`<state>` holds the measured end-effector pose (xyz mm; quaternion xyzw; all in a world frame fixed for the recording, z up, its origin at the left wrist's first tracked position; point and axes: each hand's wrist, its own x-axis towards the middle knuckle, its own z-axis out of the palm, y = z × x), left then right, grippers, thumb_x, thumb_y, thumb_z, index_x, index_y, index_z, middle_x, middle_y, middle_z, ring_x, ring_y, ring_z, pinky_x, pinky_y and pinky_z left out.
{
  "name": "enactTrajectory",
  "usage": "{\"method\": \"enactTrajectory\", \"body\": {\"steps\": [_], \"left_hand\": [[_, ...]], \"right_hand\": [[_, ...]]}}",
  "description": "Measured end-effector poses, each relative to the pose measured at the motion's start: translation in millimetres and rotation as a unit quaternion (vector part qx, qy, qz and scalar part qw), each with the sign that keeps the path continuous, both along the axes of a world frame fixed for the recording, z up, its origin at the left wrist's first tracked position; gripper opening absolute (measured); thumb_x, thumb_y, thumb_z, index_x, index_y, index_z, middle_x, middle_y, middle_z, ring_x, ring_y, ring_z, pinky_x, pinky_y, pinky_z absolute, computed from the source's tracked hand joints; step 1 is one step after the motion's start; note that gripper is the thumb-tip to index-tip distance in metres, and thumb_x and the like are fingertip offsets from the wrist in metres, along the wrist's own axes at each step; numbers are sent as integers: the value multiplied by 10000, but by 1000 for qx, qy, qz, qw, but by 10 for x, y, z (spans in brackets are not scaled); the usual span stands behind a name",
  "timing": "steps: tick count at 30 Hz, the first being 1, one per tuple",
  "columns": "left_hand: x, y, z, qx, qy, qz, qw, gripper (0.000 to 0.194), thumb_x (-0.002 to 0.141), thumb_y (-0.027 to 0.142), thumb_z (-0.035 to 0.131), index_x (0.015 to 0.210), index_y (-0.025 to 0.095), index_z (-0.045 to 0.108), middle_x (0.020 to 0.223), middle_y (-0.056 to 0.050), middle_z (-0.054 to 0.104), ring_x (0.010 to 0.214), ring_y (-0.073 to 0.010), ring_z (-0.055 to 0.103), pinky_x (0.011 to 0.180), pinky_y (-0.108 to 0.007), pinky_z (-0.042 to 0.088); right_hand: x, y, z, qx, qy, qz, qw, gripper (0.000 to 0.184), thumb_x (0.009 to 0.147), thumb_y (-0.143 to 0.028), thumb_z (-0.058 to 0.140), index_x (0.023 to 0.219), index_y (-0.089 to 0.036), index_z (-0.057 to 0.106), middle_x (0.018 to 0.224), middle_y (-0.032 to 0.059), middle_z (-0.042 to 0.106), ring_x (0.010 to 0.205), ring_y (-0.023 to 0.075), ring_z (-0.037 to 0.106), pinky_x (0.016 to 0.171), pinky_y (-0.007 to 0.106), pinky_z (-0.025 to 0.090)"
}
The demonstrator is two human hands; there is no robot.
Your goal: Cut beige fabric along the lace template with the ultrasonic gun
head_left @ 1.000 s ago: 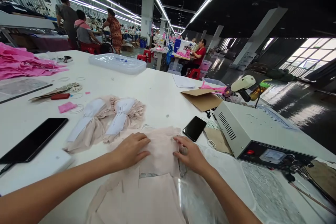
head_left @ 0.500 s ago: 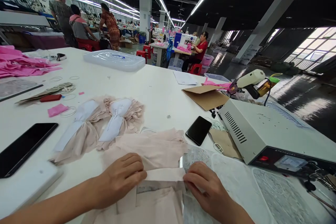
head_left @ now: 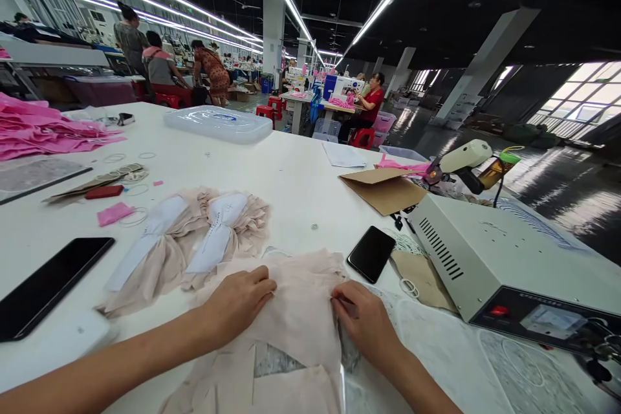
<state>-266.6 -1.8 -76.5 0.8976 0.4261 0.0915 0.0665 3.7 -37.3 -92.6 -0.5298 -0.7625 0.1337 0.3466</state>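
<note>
Around our sheer pale beige cloth (head_left: 301,317), spread before us, two gathered beige bundles banded with white paper (head_left: 222,233) lie just beyond our left hand (head_left: 237,304); a black glass-faced phone (head_left: 371,254) lies near our right hand (head_left: 366,320), and a pale grey metal box with a slotted side (head_left: 485,246) stands farther right. Our left grip is pinched together on the cloth, our right grip on its right edge. Between the bundles and the folded brown cardboard (head_left: 383,191) we have the widest gap; a clear plastic lid (head_left: 218,124) sits along the far edge. Our smooth white counter (head_left: 301,187) stands in a long, strip-lit workshop where a person in red (head_left: 369,107) sits at a sewing machine (head_left: 342,86).
</note>
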Motion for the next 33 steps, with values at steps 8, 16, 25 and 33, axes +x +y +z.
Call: {"method": "enactTrajectory", "body": {"steps": [8,16,25,33], "left_hand": [[-8,46,33,-6,-73,-2,997,187,910,152,421,860,190,598,867,-19,601,685,-149,619,608,-240,463],[0,-67,333,49,-173,-115,977,185,944,106,380,872,191,527,933,-52,620,839,-171,591,745,-283,479],[-113,-383,611,78,-148,-239,957,236,931,20,359,997,210,483,799,-8,592,723,-143,576,996,-357,450],[-271,-954,677,-112,-39,-325,938,181,864,111,562,725,220,522,660,2,570,597,-161,542,770,-292,514]], "right_hand": [[42,-34,-17,35,3,20,999,192,838,-122,500,938,-218,633,882,70,681,823,212,647,699,364,567],[-210,92,318,1,-17,155,988,614,697,-128,710,1283,-216,549,1128,87,664,1095,255,561,924,436,515],[63,-352,521,82,-5,157,984,201,826,-53,536,860,-226,630,745,36,610,757,188,550,669,341,501],[115,-1295,413,144,-146,233,951,253,863,-55,510,1021,-216,624,687,25,675,582,153,575,607,321,512]]}}
